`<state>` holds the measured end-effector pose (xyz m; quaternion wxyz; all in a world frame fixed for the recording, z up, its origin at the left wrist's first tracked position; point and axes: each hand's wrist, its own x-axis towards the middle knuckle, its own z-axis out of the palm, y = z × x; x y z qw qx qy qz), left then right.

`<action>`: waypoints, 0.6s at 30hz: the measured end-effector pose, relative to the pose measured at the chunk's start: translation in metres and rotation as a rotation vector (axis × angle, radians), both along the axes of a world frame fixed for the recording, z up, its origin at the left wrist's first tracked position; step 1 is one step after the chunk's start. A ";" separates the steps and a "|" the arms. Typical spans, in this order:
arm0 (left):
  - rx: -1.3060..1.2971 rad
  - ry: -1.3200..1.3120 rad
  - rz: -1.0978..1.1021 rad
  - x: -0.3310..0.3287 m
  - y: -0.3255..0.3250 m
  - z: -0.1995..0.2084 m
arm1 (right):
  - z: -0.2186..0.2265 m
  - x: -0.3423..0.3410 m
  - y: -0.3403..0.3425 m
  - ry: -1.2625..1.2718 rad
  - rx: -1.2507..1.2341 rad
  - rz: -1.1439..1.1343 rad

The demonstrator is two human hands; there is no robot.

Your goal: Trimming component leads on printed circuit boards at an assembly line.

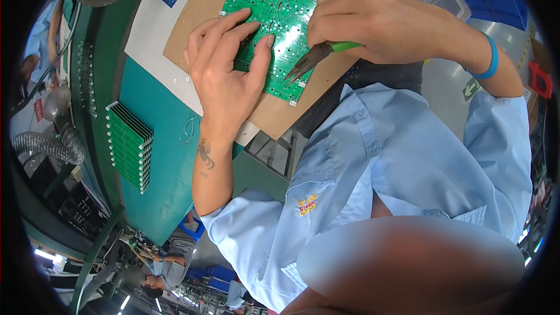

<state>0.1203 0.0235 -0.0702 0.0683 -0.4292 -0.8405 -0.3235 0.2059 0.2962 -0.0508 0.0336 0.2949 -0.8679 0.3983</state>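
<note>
Here, at nine o'clock, a stack of green circuit boards [129, 146] stands on edge on the teal bench [166, 157]. The left hand [224, 76] lies open, flat on the large green circuit-board panel [279, 17] at twelve o'clock, gripping nothing. At one o'clock, the right hand [373, 23] is clenched around green-handled metal cutters [318, 55], tips at the panel's edge.

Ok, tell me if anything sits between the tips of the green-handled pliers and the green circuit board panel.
Nothing visible does. The right hand holds the green-handled pliers with the dark tips right over the green circuit board panel near its lower edge. The left hand presses flat on the panel beside the tips, not under them.
</note>
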 end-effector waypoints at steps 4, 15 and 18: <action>-0.003 0.009 -0.001 0.000 -0.001 0.000 | 0.004 -0.004 -0.010 0.003 0.017 -0.005; 0.033 0.010 -0.011 -0.002 -0.003 -0.005 | 0.003 -0.009 -0.014 0.015 0.054 0.047; 0.049 0.023 -0.004 -0.004 -0.004 -0.010 | 0.001 -0.006 -0.008 0.016 0.059 0.091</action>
